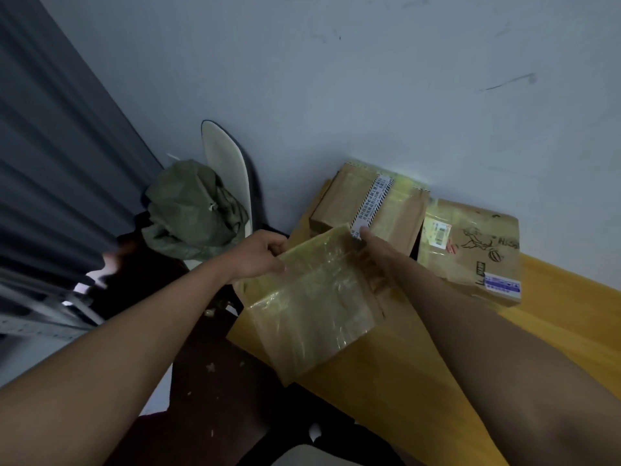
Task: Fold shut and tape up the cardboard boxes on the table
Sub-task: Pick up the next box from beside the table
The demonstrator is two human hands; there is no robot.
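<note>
Just below the centre of the frame, a tape-covered cardboard box (312, 297) is held over the left edge of a yellow-topped table (420, 381), its glossy, wrinkled face tilted toward the camera. The left hand (258, 255) reaches in from the lower left and grips the box's upper left edge, fingers curled over the rim and thumb along the near side. The right hand (376, 252) comes in from the lower right and lies along the box's upper right edge with its fingers stretched toward the far corner; whether they press flat or hook round the edge cannot be told, since the box and the shadow hide the palm side. Directly behind the held box, right of centre and against the pale wall (369, 79), a second cardboard box (366, 206) sits on the table with a white printed tape strip (373, 203) running down its top. To the right of it, touching or just beside it, a third box (470, 247) lies flat, also glossy with clear tape, bearing dark line drawings and a white and blue label near its lower right corner. At left of centre a crumpled green cloth (191, 210) is heaped on a white chair (225, 163). Grey curtains (57, 163) fill the left side of the frame.
</note>
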